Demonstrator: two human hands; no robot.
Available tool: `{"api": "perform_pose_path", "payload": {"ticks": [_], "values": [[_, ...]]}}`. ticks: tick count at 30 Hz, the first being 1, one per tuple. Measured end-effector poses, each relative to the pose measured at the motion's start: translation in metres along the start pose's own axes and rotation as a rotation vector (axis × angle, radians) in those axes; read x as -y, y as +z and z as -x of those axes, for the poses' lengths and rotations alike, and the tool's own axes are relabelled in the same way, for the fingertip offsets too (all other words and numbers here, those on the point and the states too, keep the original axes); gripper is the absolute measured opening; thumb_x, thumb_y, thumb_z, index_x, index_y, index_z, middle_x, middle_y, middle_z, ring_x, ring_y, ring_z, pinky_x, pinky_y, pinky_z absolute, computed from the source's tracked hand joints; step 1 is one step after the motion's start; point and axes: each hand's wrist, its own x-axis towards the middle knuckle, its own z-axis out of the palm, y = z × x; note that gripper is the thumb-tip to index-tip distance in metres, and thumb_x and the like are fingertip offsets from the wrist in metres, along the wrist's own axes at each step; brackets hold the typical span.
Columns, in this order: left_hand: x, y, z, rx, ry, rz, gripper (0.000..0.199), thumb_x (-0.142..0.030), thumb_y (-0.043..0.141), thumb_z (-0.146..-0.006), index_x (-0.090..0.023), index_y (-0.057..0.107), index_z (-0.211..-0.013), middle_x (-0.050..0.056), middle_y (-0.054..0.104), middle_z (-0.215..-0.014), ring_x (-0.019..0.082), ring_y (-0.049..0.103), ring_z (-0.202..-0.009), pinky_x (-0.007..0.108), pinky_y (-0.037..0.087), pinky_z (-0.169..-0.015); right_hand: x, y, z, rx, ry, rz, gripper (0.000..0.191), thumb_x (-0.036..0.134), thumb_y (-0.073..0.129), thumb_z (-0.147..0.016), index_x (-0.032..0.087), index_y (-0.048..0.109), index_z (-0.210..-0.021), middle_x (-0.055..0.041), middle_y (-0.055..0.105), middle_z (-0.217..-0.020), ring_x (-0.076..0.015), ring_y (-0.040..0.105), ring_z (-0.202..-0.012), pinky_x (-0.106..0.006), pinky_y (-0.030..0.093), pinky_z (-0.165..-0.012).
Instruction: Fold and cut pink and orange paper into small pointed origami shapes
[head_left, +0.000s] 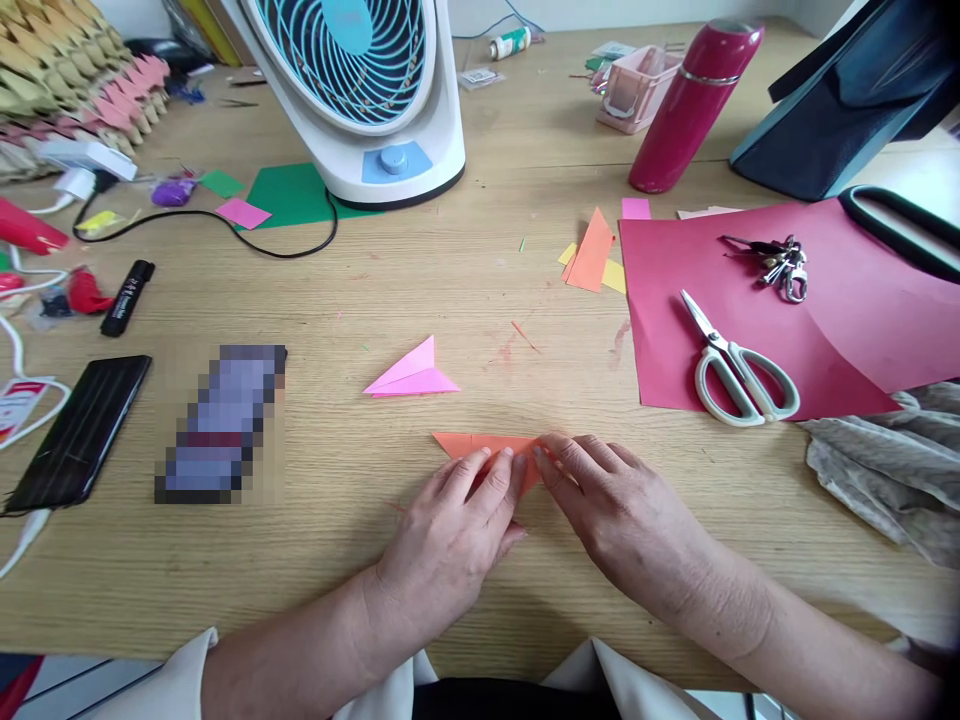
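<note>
Foremost, lower centre of the frame: left hand [454,525], fingers close together, tips pressed down on the paper. Right hand [637,505], right of centre, fingertips gathered at the paper's right end; pinching or merely pressing, cannot tell. Between and beneath them, flat on the wooden table [322,575]: one piece of orange folded paper [466,442], long straight edge uppermost, lower part hidden by the fingers.

Step in hand, as judged: creasing a fold. The next move calls for the left fingers to hold the layers steady while the right firms the edge; a slip would skew the crease.

Just above, centre: one pink folded paper [412,373], pointed, apart from both hands. Right: white-handled scissors [716,345] on a red paper sheet [664,310]. Upper right of centre: second orange folded piece [590,252], lying over yellow paper [615,276]. Top, left of centre: white-and-blue fan [442,130].
</note>
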Motion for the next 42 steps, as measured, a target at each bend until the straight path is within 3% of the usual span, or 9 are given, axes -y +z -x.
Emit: {"api": "perform_pose_path", "payload": {"ticks": [7,16,21,26,28,31,36,42], "values": [[0.003,0.0,0.013,-0.061,-0.035,0.036,0.037,-0.027,0.05,-0.1,-0.005,0.064,-0.127,0.009,0.07,-0.126,0.024,0.061,-0.115,0.037,0.052,-0.095,0.001,-0.003,0.003,0.001,0.111,0.067,0.019,0.001,0.055,-0.076,0.011,0.071,-0.079,-0.0148,0.068,-0.1,-0.0233,0.057,-0.075,-0.035,0.049,-0.055],[0.005,-0.003,0.034,-0.065,-0.074,0.045,0.035,-0.025,0.05,-0.099,-0.004,0.063,-0.125,0.015,0.069,-0.124,0.026,0.062,-0.114,0.039,0.053,-0.096,0.004,-0.006,0.006,0.031,0.177,0.151,0.021,-0.002,0.052,-0.077,0.012,0.068,-0.076,-0.0141,0.064,-0.087,-0.0234,0.054,-0.07,-0.035,0.044,-0.053],[0.009,-0.014,0.024,-0.001,-0.086,0.08,0.032,-0.023,0.051,-0.098,-0.007,0.063,-0.122,0.015,0.069,-0.119,0.026,0.064,-0.106,0.04,0.054,-0.089,0.008,-0.004,0.006,0.037,0.199,0.178,0.022,-0.001,0.052,-0.078,0.011,0.069,-0.078,-0.0134,0.065,-0.086,-0.0229,0.054,-0.07,-0.034,0.043,-0.053],[0.01,-0.035,-0.006,0.12,-0.099,0.063,0.024,-0.026,0.052,-0.097,-0.012,0.069,-0.106,0.011,0.073,-0.1,0.027,0.067,-0.09,0.047,0.053,-0.084,0.007,-0.002,0.005,0.032,0.192,0.18,0.021,-0.001,0.052,-0.081,0.012,0.07,-0.078,-0.0129,0.065,-0.086,-0.0217,0.055,-0.07,-0.033,0.043,-0.054],[0.007,-0.033,-0.015,0.077,-0.032,0.08,0.038,-0.03,0.05,-0.099,-0.007,0.059,-0.128,0.016,0.069,-0.122,0.029,0.064,-0.111,0.047,0.049,-0.097,0.006,-0.002,0.005,0.038,0.192,0.175,0.02,0.0,0.053,-0.081,0.012,0.07,-0.079,-0.0125,0.065,-0.085,-0.0223,0.055,-0.071,-0.033,0.043,-0.055],[0.002,-0.017,-0.019,0.131,0.104,0.149,0.066,-0.044,0.052,-0.097,-0.004,0.038,-0.147,0.02,0.045,-0.153,0.032,0.039,-0.144,0.047,0.036,-0.115,0.006,-0.003,0.004,0.048,0.186,0.169,0.018,0.001,0.055,-0.08,0.012,0.07,-0.081,-0.0117,0.063,-0.083,-0.023,0.055,-0.072,-0.033,0.043,-0.055],[0.0,0.009,-0.01,0.215,0.052,0.208,0.078,-0.051,0.052,-0.095,-0.006,0.026,-0.154,0.021,0.031,-0.16,0.032,0.024,-0.151,0.049,0.029,-0.119,0.008,-0.007,0.004,0.069,0.206,0.161,0.018,0.001,0.054,-0.079,0.013,0.068,-0.079,-0.0114,0.063,-0.083,-0.0233,0.055,-0.071,-0.034,0.041,-0.054],[0.001,0.003,-0.01,0.202,0.032,0.29,0.079,-0.052,0.056,-0.093,-0.008,0.029,-0.154,0.019,0.032,-0.161,0.03,0.023,-0.152,0.048,0.027,-0.12,0.004,-0.008,0.006,0.073,0.205,0.188,0.016,0.003,0.055,-0.082,0.013,0.067,-0.084,-0.012,0.065,-0.088,-0.0224,0.055,-0.072,-0.034,0.041,-0.057]]}}
